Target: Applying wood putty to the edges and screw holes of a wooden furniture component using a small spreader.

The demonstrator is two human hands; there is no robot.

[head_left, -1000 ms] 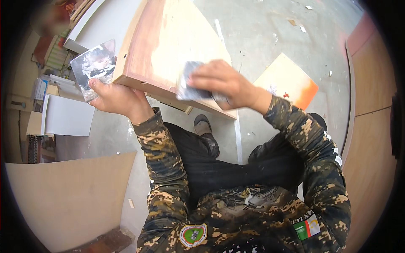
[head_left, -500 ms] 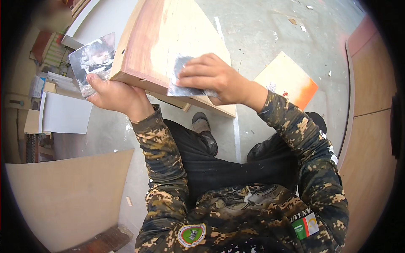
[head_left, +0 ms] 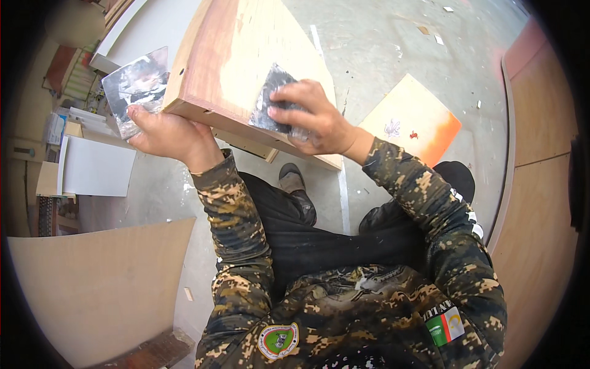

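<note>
A putty-smeared square plate (head_left: pixel 136 86), grey and white, is in my left hand (head_left: pixel 175 138), with the thumb over its lower corner. That hand is against the near left corner of a pale wooden cabinet or box (head_left: pixel 246 49). My right hand (head_left: pixel 313 120) grips a dark, flat putty spreader (head_left: pixel 270 98). Its face is tilted over the cabinet's top near the front edge; whether its edge touches the wood is hard to tell. The fingers partly cover the spreader. A damp-looking or filled patch lies along the reddish wood on the left side.
A wooden board (head_left: pixel 409 117) with an orange-stained corner lies on the grey floor to the right. Plywood panels (head_left: pixel 544 184) stand at the far right. Another panel (head_left: pixel 104 283) is at the lower left, below white boards (head_left: pixel 98 166). Small scraps dot the floor.
My right hand and the spreader have shifted slightly left, and the spreader has turned, its upper corner now farther up the wood. My left hand and plate have hardly moved.
</note>
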